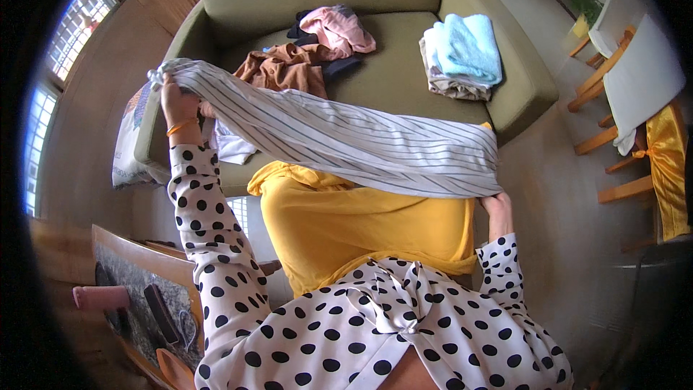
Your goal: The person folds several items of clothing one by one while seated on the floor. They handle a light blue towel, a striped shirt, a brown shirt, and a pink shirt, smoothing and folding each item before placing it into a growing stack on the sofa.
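Note:
A white cloth garment with dark stripes [357, 130] is stretched between my hands, slanting down from left to right. Its bunched end is gripped in my left hand [178, 100], raised at the left in front of the sofa arm. At the right, my right hand [497, 208] holds the lower corner of the wider end, with some fingers hidden behind the fabric. A yellow cloth [368, 227] lies across my lap beneath the striped one.
On the green sofa [400, 54] lie a brown garment [287, 67], a pink garment [335, 30] and a folded stack topped by a light blue towel [468, 49]. A side table [146, 265] stands at left; white-covered chairs [641, 81] are at right.

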### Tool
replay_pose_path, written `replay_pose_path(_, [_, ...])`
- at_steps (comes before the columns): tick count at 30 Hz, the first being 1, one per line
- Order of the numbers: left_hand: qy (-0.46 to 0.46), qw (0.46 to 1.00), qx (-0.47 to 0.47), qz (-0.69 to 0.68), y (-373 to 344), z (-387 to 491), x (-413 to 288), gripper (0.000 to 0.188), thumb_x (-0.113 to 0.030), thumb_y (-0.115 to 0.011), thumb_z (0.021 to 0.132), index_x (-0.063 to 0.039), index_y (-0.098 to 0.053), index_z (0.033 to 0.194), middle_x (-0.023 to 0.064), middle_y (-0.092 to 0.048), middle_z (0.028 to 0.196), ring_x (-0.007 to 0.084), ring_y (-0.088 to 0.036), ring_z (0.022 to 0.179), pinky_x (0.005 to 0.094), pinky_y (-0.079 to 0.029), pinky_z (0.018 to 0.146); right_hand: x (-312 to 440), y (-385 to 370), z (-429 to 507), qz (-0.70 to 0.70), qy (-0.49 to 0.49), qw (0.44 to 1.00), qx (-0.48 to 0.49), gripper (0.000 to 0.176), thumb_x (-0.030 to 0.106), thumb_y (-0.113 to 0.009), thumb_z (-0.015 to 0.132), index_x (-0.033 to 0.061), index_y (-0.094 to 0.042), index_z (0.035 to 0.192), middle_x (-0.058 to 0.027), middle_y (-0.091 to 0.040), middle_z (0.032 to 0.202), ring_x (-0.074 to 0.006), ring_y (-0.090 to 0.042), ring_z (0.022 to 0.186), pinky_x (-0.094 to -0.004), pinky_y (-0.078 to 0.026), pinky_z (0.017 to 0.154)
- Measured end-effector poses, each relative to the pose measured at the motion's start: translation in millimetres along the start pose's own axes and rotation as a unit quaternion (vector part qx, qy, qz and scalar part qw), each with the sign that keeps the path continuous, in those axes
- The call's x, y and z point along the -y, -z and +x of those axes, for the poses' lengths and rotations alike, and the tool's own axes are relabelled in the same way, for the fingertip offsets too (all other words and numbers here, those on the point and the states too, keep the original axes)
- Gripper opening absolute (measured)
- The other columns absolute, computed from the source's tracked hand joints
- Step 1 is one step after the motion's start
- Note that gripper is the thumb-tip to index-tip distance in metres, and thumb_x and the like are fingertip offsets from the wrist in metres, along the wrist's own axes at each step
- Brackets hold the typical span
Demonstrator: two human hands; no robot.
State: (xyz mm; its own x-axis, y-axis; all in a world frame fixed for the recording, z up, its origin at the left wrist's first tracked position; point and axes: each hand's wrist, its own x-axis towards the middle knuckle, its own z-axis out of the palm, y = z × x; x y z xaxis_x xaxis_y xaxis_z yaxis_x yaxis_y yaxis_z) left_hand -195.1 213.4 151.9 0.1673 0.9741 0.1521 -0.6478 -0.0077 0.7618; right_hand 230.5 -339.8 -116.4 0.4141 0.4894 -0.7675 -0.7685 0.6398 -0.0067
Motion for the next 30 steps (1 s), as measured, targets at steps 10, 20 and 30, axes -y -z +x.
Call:
replay_pose_path(10, [0.034, 0.949, 0.254, -0.182, -31.7, 9.4, 11.5, 0.042, -0.031, -0.033, 0.102, -0.001, -0.051, 0.125, 0.0146, -0.057, 0.126, 0.0309, -0.053, 0.116, 0.0479, -0.038, 0.104, 64.6, -70.5, -105.8, -0.021, 0.346, 0.885, 0.311, 0.045, 0.021, -0.027, 0.101, -0.0013, -0.039, 0.138, -0.0173, -0.037, 0.146, -0.0328, -0.033, 0.135, -0.0525, -0.021, 0.114])
replay_pose_path(20, [0.218, 0.968, -0.037, 0.115, 65.5, -41.5, 134.1, 0.034, -0.021, -0.052, 0.092, -0.005, -0.054, 0.123, 0.0108, -0.061, 0.118, 0.0284, -0.058, 0.107, 0.0473, -0.043, 0.096, 132.6, 36.9, -102.7, 0.146, 0.262, 0.861, 0.411, 0.053, 0.028, -0.018, 0.101, -0.0034, -0.031, 0.142, -0.0180, -0.027, 0.151, -0.0330, -0.024, 0.140, -0.0517, -0.013, 0.115])
replay_pose_path(30, [0.152, 0.981, -0.107, -0.059, 16.7, -65.6, 134.9, 0.034, -0.022, -0.047, 0.095, -0.002, -0.055, 0.122, 0.0114, -0.060, 0.123, 0.0277, -0.059, 0.109, 0.0420, -0.043, 0.100, 52.5, -85.7, -167.4, -0.006, 0.222, 0.764, 0.606, 0.049, 0.024, -0.024, 0.101, 0.0000, -0.032, 0.143, -0.0140, -0.032, 0.149, -0.0282, -0.028, 0.139, -0.0448, -0.017, 0.116])
